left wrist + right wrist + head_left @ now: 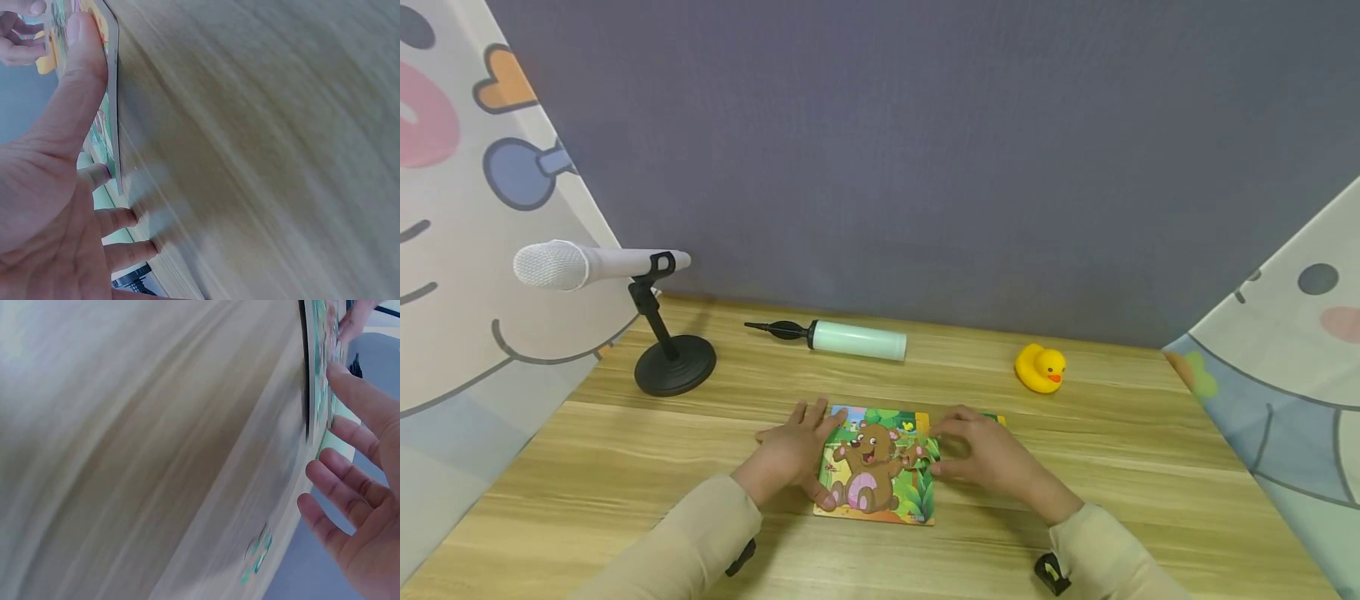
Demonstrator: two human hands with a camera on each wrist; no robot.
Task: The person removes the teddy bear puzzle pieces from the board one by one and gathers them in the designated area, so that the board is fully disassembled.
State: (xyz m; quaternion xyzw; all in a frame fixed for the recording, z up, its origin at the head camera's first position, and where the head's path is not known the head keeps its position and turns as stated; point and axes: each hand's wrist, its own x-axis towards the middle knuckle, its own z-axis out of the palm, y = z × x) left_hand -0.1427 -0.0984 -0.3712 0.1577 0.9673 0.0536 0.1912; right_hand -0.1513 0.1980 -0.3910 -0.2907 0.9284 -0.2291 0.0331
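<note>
A jigsaw puzzle (868, 500) with a cartoon brown bear lies flat on the wooden table. My left hand (792, 454) rests along its left side with spread fingers. The thumb lies on the puzzle's lower left corner and the index fingertip is at the top left edge. At the puzzle's right edge is my right hand (988, 454), its thumb and index finger apart and loosely bent. In the right wrist view that thumb touches the picture. A loose puzzle piece (256, 553) lies on the table beyond the right hand, which partly hides it in the head view.
A white microphone (602, 263) on a black stand (675, 365) is at the back left. Behind the puzzle lies a pale green hand pump (859, 340) with a black nozzle. A yellow rubber duck (1040, 368) sits at the back right, before a grey partition (895, 167).
</note>
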